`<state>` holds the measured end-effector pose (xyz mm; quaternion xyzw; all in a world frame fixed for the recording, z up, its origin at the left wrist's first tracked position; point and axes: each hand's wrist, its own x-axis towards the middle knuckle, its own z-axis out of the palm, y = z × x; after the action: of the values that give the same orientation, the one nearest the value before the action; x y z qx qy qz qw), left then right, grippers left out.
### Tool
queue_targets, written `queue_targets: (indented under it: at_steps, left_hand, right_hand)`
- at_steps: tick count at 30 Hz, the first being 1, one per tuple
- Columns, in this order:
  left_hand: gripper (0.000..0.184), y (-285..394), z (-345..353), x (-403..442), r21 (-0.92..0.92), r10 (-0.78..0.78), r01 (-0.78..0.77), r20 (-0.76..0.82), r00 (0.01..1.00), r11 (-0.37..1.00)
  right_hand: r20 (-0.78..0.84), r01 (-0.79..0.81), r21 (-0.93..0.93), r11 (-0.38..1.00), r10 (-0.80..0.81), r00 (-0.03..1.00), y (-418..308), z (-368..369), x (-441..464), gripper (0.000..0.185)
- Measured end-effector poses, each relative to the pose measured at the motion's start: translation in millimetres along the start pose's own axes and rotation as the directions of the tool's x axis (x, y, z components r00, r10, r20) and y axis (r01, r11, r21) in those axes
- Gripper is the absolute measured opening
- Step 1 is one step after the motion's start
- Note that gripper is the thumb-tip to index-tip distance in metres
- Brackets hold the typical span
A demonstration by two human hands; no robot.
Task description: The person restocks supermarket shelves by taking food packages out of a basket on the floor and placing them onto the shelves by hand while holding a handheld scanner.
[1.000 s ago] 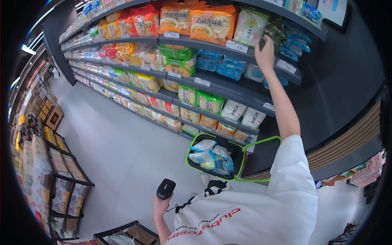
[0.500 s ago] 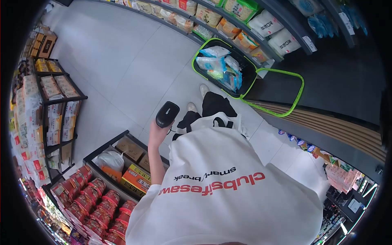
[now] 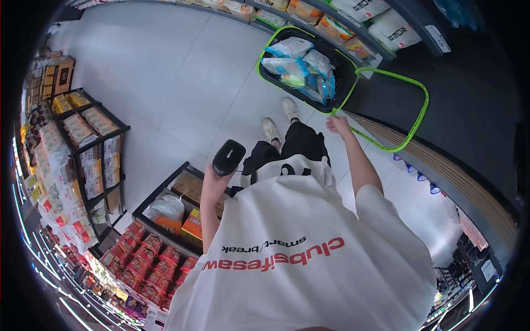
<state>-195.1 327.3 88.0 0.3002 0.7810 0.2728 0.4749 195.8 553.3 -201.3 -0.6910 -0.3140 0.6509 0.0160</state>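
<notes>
My left hand (image 3: 215, 182) is closed around a black rounded handheld device that looks like a scanner (image 3: 228, 158), held out over the floor left of my legs. On the other side, my right hand (image 3: 338, 126) reaches forward with loosely bent fingers and nothing visible in them. It is just beside the near corner of a black shopping basket with a green rim (image 3: 287, 90); whether it touches the rim I cannot tell. Blue-and-white plastic packets (image 3: 291, 67) lie heaped inside. The basket's green handle (image 3: 424, 113) is folded out to the right, over a dark ledge.
Shelves with bagged goods (image 3: 393, 30) run along the far side. A black display rack (image 3: 113, 129) stands at left. Nearer, a low bin (image 3: 182, 171) holds boxes beside rows of red tubs (image 3: 144, 255). A wood-slatted counter edge (image 3: 441, 160) borders my right.
My right hand has come into view and extended toward the basket's near corner. My left hand keeps hold of the scanner. The basket appears slightly higher and farther right as the view shifted.
</notes>
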Motion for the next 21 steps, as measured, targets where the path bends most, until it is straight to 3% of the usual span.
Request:
queue_targets:
  at_steps: [3,6,7,9,12,15,18,21]
  left_hand:
    - [0.032,-9.6,11.7,-6.2,-0.066,-0.152,0.152,0.006,0.988,0.986]
    - [0.03,-0.7,27.6,-11.4,-0.142,-0.206,0.197,-0.052,0.977,0.97]
    - [0.03,18.3,28.7,-12.7,-0.107,-0.281,0.276,-0.036,0.959,0.955]
    - [0.031,25.2,40.1,-15.9,-0.105,-0.308,0.295,-0.137,0.942,0.95]
    - [0.032,50.0,55.2,-22.4,-0.133,-0.525,0.508,-0.207,0.826,0.851]
    - [0.026,53.1,71.3,-27.2,-0.111,-0.46,0.448,-0.293,0.838,0.887]
    - [0.023,65.5,82.5,-29.5,-0.161,-0.617,0.599,-0.29,0.731,0.785]
    - [0.023,77.3,89.5,-23.6,-0.161,-0.632,0.616,-0.313,0.709,0.771]
  right_hand:
    - [0.068,-0.044,-0.093,0.995,0.051,0.996,-21.1,20.9,74.1,0.031]
    - [0.089,-0.133,-0.07,0.989,0.139,0.986,-28.6,46.9,130.8,0.036]
    - [0.092,-0.157,-0.027,0.987,0.159,0.983,-28.7,54.2,147.1,0.036]
    - [0.102,-0.218,0.052,0.975,0.212,0.972,-21.8,72.3,173.9,0.038]
    - [0.093,-0.321,0.188,0.928,0.309,0.947,-16.2,93.7,211.6,0.038]
    - [0.084,-0.347,0.313,0.884,0.339,0.937,-22.3,112.0,244.6,0.034]
    - [0.08,-0.352,0.406,0.843,0.351,0.933,-29.9,126.5,275.5,0.028]
    - [0.094,-0.421,0.423,0.802,0.424,0.901,-31.5,133.3,294.5,0.025]
